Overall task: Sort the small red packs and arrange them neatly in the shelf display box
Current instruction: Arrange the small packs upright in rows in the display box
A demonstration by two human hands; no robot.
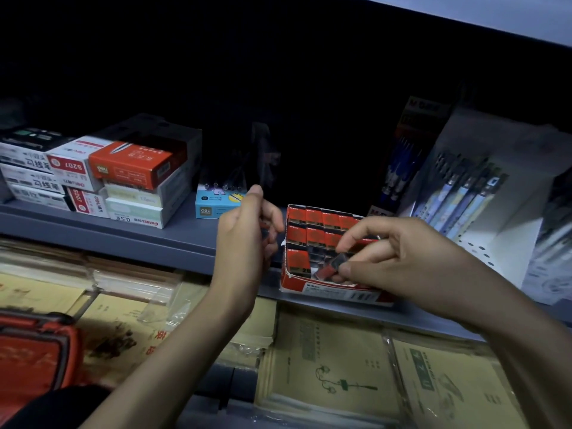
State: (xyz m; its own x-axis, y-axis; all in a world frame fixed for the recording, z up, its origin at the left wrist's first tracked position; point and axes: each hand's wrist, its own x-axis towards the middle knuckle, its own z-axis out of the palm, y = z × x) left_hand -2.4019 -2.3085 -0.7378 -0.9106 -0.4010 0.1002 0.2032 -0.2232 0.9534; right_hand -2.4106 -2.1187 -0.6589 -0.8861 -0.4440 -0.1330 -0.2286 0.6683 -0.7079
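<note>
Scene: A person stands at a dim stationery shelf (185, 239), both hands busy at a torn red display box (328, 287) that sits at the shelf's front edge.

Right hand: The right hand (402, 261) reaches in over the box's near right side. Its thumb and fingertips pinch a loose red pack (331, 267), which is tilted just above the box's front row.

Left hand: The left hand (244, 239) is raised just left of the box with its fingers curled toward the palm. Something small and dark may sit between them, but the light is too poor to tell whether it holds anything.

Done so far: Two rows of standing red packs (315, 218) fill the back of the box, upright and tight side by side. One more stands at the box's front left corner.

Left to do: The front row looks unfinished, with a gap beside the corner pack where only dark, unclear shapes show. By this look the job is well past halfway. The pinched pack has yet to be turned upright and seated, and the front row squared off.

Around the box: A blue carton (213, 205) sits behind and to its left, and stacked stationery boxes (123, 174) lie farther left. A pen rack (464, 196) is to the box's right, and wrapped notebooks (340, 366) lie below it.
</note>
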